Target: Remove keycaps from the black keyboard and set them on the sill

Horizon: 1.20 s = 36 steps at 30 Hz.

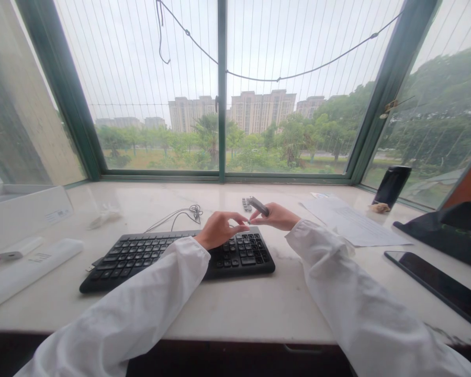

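A black keyboard (141, 257) lies on the white sill counter. On its number pad several keys on the right look dark and bare, as though their caps are off. My left hand (222, 229) is over the keyboard's right part, thumb and forefinger pinched at a tiny grey piece (248, 222) that may be a keycap. My right hand (279, 215), just to the right, is closed round a dark grey stick-like tool (259, 206), with its fingertips near that same piece. Behind the hands are several small grey keycaps (245, 203) grouped in rows.
A coiled cable (194, 210) lies behind the keyboard. To the right are paper sheets (355, 222), a phone (435, 283), a black cylinder (392, 186) and a black bag (451, 230). Leftward are a white box (27, 212) and a long white device (33, 269).
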Each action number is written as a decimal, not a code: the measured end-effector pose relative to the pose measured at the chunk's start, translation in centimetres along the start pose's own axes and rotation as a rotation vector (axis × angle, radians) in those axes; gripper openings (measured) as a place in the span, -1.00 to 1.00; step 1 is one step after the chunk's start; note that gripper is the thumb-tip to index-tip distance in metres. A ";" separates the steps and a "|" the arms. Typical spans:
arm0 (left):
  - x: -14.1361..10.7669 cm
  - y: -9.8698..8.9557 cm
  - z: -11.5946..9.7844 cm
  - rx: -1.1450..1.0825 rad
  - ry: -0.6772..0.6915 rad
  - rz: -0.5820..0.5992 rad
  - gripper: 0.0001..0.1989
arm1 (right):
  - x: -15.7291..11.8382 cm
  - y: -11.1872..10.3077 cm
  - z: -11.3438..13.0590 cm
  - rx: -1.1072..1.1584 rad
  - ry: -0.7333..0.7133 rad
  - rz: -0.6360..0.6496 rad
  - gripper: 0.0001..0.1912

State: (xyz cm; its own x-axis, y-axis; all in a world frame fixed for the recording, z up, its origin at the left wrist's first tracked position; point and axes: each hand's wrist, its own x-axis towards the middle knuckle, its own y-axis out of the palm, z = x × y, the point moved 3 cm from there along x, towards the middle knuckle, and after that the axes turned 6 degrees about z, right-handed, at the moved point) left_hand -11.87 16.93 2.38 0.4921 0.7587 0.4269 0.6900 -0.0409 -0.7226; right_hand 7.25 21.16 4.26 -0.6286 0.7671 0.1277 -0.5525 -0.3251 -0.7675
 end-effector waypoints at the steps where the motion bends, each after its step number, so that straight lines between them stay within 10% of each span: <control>1: 0.0 -0.1 -0.1 -0.003 -0.003 -0.003 -0.70 | 0.1 0.1 -0.1 0.009 0.004 -0.007 -0.54; 36: 0.1 -1.1 -1.2 0.606 0.042 -0.019 -0.78 | 1.3 1.9 0.3 0.157 0.076 -0.046 -0.65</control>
State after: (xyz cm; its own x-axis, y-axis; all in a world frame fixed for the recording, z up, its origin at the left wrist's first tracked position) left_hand -12.00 16.29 3.86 0.5115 0.7290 0.4550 0.2801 0.3591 -0.8903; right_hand 5.20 21.40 3.15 -0.5603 0.8212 0.1080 -0.6625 -0.3661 -0.6535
